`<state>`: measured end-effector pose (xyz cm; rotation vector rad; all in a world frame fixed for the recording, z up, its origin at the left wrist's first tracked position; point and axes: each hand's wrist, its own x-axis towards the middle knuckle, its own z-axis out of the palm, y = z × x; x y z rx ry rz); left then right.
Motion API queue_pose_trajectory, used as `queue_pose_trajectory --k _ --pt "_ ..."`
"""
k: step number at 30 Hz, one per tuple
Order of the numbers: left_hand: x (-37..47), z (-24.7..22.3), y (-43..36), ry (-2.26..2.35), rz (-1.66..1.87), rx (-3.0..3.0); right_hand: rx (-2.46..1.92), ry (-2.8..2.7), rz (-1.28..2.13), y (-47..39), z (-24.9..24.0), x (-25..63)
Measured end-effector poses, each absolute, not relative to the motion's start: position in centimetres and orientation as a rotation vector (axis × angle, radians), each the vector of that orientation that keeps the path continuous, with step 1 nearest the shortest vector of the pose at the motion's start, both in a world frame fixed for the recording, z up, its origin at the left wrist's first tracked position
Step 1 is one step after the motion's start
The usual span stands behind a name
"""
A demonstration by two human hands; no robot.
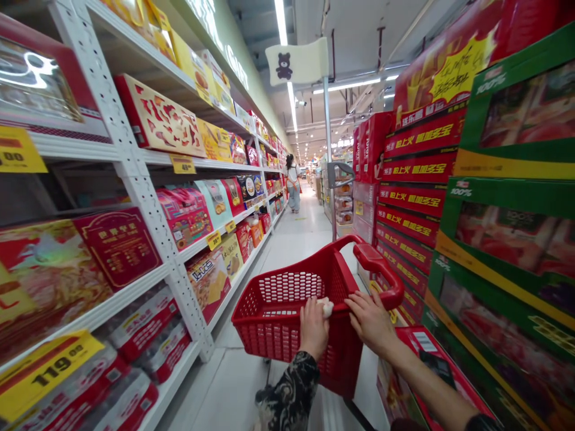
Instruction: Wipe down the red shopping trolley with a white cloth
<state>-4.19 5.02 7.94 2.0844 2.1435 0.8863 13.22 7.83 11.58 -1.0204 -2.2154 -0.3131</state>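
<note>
A red plastic shopping cart basket (281, 335) with mesh sides and a looped red handle (380, 269) stands tilted in front of me. My left hand (313, 328) is closed over its near side, and a crumpled white wad (326, 307), which looks like tissue, pokes out by the fingers. On the rim close to the handle, my right hand (371, 320) bends its fingers over the edge. The inside of the basket is partly hidden by its near wall and my hands. A grey pole carrying a cream bear flag (297, 62) rises behind the basket.
White shelving (130, 179) with boxed snacks and yellow price tags lines the left. Stacked red drink cartons (415, 167) and green fruit boxes (507, 221) crowd the right. A person (293, 182) stands farther along the pale-floored aisle (287, 236).
</note>
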Motion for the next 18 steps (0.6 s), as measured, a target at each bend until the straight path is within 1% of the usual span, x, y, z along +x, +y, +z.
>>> queue_pose_trajectory --k 3,6,11,14,18 --pt "-6.7 7.3 4.3 2.238 0.774 2.052 -0.976 -2.193 -0.281 7.7 11.4 13.3" --pt "-8.4 7.1 3.9 2.314 0.733 1.985 -0.933 -2.165 -0.265 7.6 11.4 13.4" --pt "-5.5 7.5 4.5 2.163 0.767 2.174 -0.936 -2.162 -0.252 7.9 11.2 13.5" --pt "-4.2 7.6 5.0 2.073 0.722 2.335 -0.917 -2.183 -0.250 8.2 11.1 13.8" --pt "-7.4 6.3 4.7 2.199 0.634 2.378 -0.868 -2.176 -0.240 8.6 11.0 14.3"
